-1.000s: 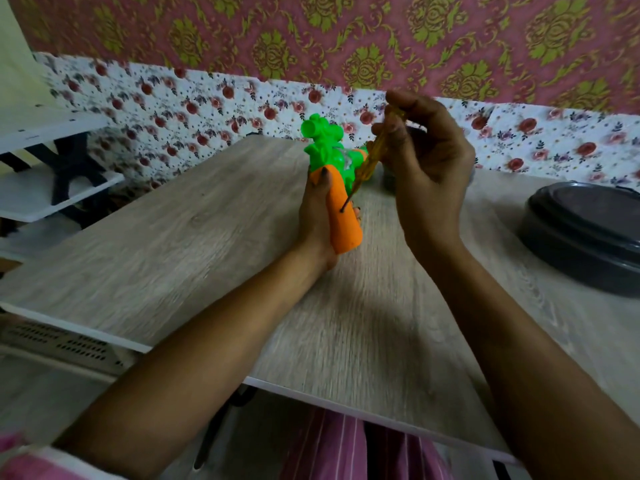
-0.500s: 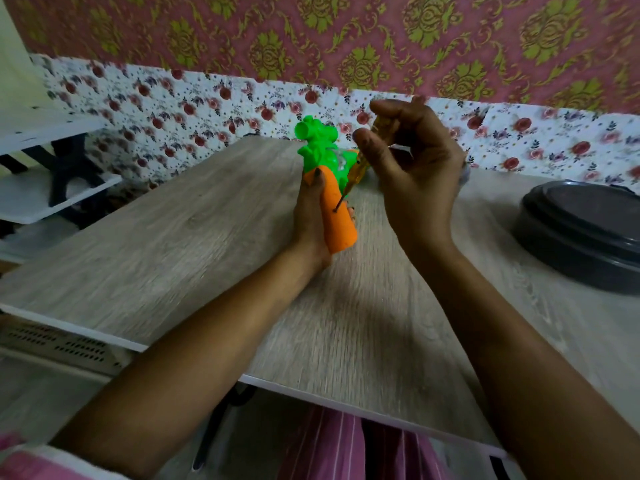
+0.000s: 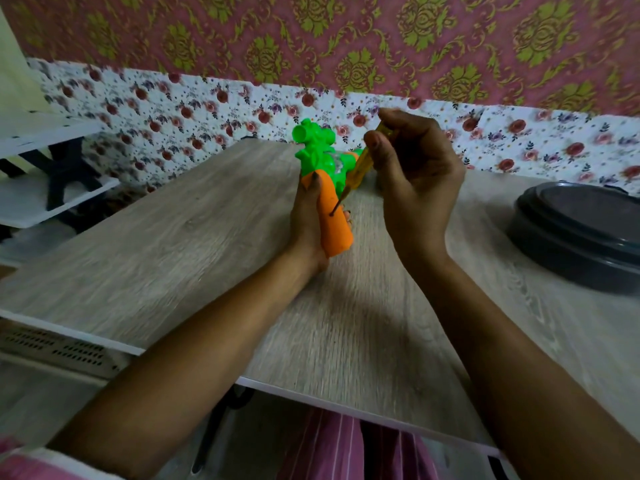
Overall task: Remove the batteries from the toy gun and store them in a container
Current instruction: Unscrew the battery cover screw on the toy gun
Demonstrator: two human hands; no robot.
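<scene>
**Desk:** What does the toy gun [image 3: 334, 230] look like, and where is it?

**Photographer:** Bright plastic: an orange grip under a green body, with a round green muzzle pointing up and away. It is held upright over the wood-grain table [image 3: 173, 258], towards the far side, in front of the flowered wallpaper [image 3: 207, 109]. Whether the butt touches the board cannot be told. Whether it carries any lettering cannot be told at this blur.

**Desk:** And the hands?

**Photographer:** The left hand [image 3: 306, 223] wraps the orange grip from the left. Its thumb lies up along the front and its fingertips show round the right side. The right hand [image 3: 415, 174] pinches the yellow see-through handle of a screwdriver [image 3: 358, 169] between thumb and curled fingers. The shaft slants down and to the left, and its tip meets the front of the grip.

**Desk:** Anything different from a second earlier?

**Photographer:** Little. The tip sits at the same spot on the grip, and the left hand's hold is unchanged. The right hand has shifted on the handle. A second ago its fingers hooked over the top end; now the thumb presses against the side. The dark round container [image 3: 581, 230], lid on, remains at the table's right edge, well apart from both hands.
</scene>
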